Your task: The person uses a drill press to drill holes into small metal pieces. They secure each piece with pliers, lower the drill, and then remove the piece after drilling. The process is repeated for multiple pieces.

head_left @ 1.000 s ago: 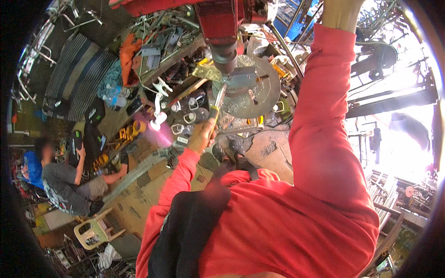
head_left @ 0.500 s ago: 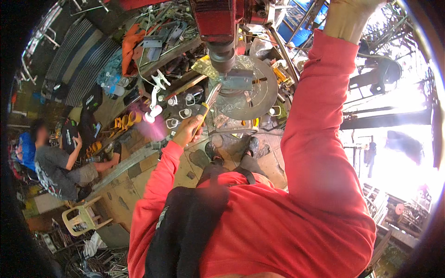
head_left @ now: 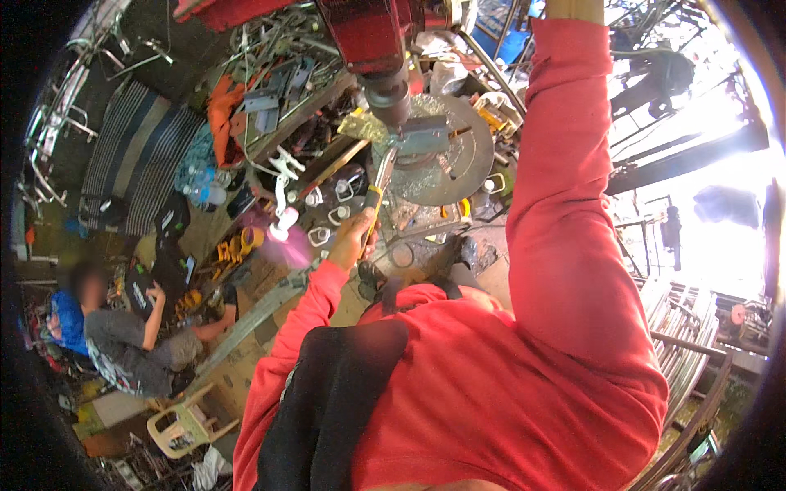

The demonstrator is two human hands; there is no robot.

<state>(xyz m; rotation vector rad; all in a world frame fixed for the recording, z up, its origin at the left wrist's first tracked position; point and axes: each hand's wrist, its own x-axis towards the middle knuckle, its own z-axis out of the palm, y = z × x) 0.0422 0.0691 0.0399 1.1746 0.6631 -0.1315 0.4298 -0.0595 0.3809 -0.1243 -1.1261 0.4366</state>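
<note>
My left hand [head_left: 355, 237] is closed around the yellow and dark handles of a pair of pliers [head_left: 381, 176]. The tip of the pliers meets the near left end of a grey metal piece [head_left: 427, 135]. That piece lies on the round metal table [head_left: 475, 168] of a red drill press [head_left: 366, 37], among shiny shavings. Just above the piece's left end is the drill chuck [head_left: 388, 102]; the bit's contact is too small to make out. My right arm [head_left: 565, 123] stretches up past the top edge, so the right hand itself is out of sight.
Left of the drill table, a white clamp-like lamp [head_left: 285, 168] and a blurred pink fan [head_left: 282, 244] stand near several bottles. A person [head_left: 131, 340] sits at the left, near a plastic stool [head_left: 187, 425]. Metal scraps crowd the bench [head_left: 286, 123] behind.
The view has shifted, and my right hand has slipped past the top edge. My left hand keeps its grip on the pliers, which still meet the metal piece.
</note>
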